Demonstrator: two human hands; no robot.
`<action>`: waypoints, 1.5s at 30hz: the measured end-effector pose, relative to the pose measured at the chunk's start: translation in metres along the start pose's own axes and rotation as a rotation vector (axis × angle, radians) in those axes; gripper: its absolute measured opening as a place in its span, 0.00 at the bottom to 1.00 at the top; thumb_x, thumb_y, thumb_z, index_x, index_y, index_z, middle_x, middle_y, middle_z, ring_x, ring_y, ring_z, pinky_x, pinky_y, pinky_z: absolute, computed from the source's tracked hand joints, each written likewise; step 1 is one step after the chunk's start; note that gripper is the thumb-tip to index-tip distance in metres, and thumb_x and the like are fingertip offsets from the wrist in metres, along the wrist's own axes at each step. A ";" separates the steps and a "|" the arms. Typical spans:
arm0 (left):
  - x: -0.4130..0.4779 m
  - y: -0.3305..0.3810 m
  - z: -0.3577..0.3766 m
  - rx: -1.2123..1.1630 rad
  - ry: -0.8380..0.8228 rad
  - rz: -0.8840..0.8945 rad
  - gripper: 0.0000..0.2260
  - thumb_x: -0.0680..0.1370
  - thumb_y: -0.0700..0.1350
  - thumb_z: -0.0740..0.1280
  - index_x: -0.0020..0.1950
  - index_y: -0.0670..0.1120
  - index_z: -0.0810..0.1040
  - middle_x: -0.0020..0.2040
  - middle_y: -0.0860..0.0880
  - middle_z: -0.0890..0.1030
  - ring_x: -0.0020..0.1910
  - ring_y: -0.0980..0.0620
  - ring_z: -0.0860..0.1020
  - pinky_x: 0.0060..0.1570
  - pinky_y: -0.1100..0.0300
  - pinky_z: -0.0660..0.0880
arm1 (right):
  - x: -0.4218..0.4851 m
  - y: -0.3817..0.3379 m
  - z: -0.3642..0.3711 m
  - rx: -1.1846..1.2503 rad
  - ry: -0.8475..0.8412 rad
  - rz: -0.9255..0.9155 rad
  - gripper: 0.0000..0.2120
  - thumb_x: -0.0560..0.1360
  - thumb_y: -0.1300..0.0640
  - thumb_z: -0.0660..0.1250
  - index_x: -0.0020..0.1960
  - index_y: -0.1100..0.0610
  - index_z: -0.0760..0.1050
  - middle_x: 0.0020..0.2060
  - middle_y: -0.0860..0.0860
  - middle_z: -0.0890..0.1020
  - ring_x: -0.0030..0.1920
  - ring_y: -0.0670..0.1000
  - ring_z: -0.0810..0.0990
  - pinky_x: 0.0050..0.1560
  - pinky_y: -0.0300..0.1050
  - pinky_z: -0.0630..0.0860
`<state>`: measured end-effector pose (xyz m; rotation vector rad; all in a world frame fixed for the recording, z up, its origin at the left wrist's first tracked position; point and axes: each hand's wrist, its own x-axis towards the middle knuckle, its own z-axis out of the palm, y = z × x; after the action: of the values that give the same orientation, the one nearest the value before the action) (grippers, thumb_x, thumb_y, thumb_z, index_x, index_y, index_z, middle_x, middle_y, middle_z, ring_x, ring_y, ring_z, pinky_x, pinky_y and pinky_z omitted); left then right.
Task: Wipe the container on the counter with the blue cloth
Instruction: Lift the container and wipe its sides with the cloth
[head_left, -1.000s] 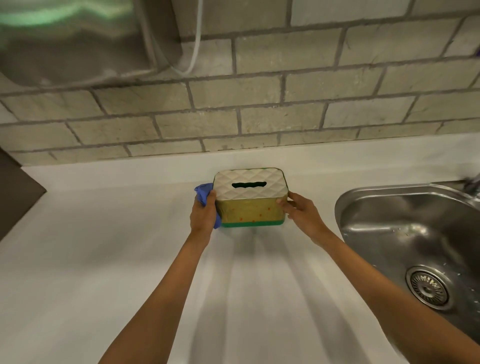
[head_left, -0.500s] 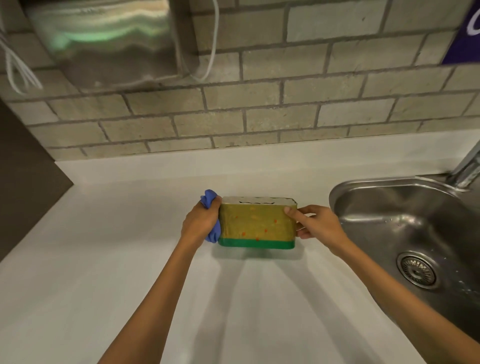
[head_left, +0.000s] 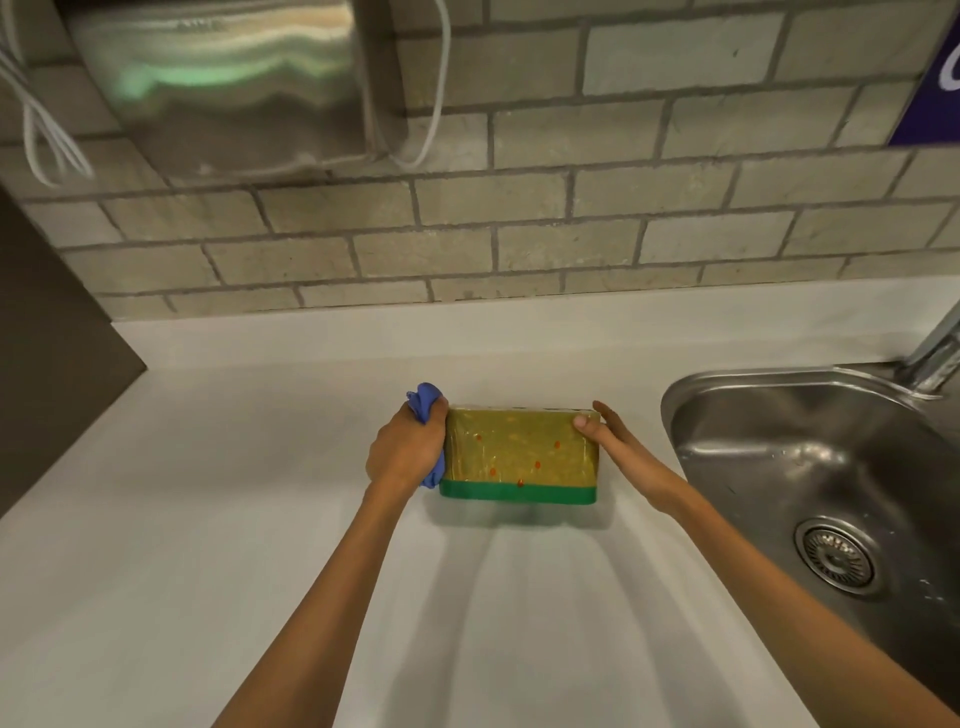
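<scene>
The container stood on the white desk, near the middle and just left of the sink. Its near side was yellow-olive with small red dots, above a green band along the base. Only a thin strip of the top showed.

The left hand was closed around the bunched blue cloth and pressed it against the left end of the container; cloth showed above the knuckles and again below the palm. The right hand lay flat and open against the right end, thumb tip on the upper front corner, fingers extended behind. It held nothing, only bracing the container.

The sink, of stainless steel, sat to the right with a round drain and drops of water on its floor. The base of a tap rose at its back corner. A brick wall ran behind the desk. A shiny metal unit was mounted on it at upper left, with white cables hanging beside it. A purple sign showed at the upper right edge, and a dark panel bordered the desk on the left. Nothing stood between the hands and the container.
</scene>
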<state>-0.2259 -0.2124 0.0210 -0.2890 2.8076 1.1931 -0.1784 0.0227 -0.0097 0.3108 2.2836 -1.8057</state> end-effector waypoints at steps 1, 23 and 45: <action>-0.001 0.001 0.000 0.001 0.011 0.002 0.16 0.79 0.57 0.53 0.47 0.46 0.71 0.43 0.45 0.77 0.43 0.46 0.75 0.46 0.57 0.69 | 0.002 0.001 0.003 0.026 -0.013 -0.010 0.35 0.75 0.40 0.55 0.77 0.51 0.47 0.75 0.51 0.59 0.75 0.52 0.58 0.73 0.48 0.53; -0.040 -0.011 0.045 -0.364 0.412 0.478 0.20 0.75 0.54 0.62 0.62 0.45 0.74 0.67 0.44 0.70 0.63 0.50 0.67 0.59 0.67 0.68 | 0.022 0.000 0.016 0.226 0.025 -0.036 0.38 0.60 0.31 0.63 0.58 0.59 0.72 0.51 0.56 0.80 0.54 0.56 0.79 0.66 0.53 0.71; -0.054 -0.032 0.074 -0.192 0.462 0.518 0.24 0.79 0.50 0.57 0.75 0.50 0.59 0.74 0.42 0.63 0.71 0.44 0.62 0.67 0.56 0.62 | 0.030 0.005 0.007 0.148 0.021 -0.046 0.19 0.71 0.40 0.63 0.51 0.55 0.74 0.43 0.49 0.80 0.45 0.47 0.79 0.44 0.37 0.73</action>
<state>-0.1665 -0.1733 -0.0454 0.2020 3.2905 1.6918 -0.2056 0.0181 -0.0250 0.3051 2.1922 -2.0089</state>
